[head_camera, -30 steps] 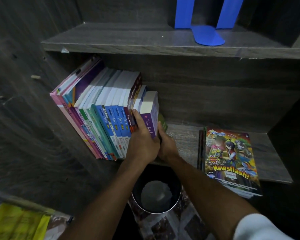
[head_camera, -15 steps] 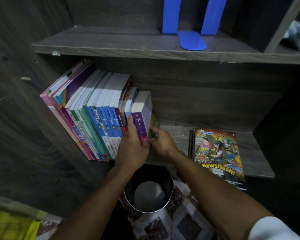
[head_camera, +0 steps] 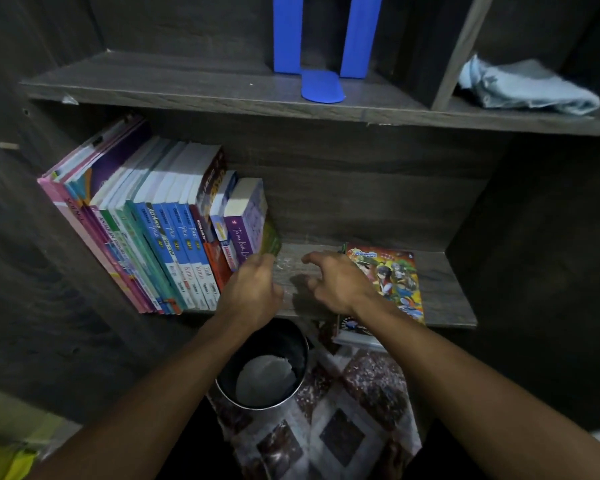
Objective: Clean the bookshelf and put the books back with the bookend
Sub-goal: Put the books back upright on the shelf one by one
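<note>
A row of books (head_camera: 174,216) leans left on the lower shelf (head_camera: 440,292), ending in a purple book (head_camera: 246,220) and a thin green book (head_camera: 271,239). My left hand (head_camera: 253,292) rests at the foot of those last two, fingers curled against them; its grip is hidden. My right hand (head_camera: 340,285) hovers open over bare shelf, fingers spread, just left of a flat stack topped by a colourful comic (head_camera: 392,275). The blue bookend (head_camera: 321,50) stands on the upper shelf (head_camera: 160,84).
A crumpled light-blue cloth (head_camera: 527,88) lies in the upper right compartment. A round metal bin (head_camera: 264,368) sits on a patterned mat (head_camera: 343,424) below the shelf edge. The cabinet's side wall (head_camera: 32,258) closes the left.
My right hand has let go of the green book and moved right toward the comic stack, opening up. My left hand slid down from the purple book's spine to its foot.
</note>
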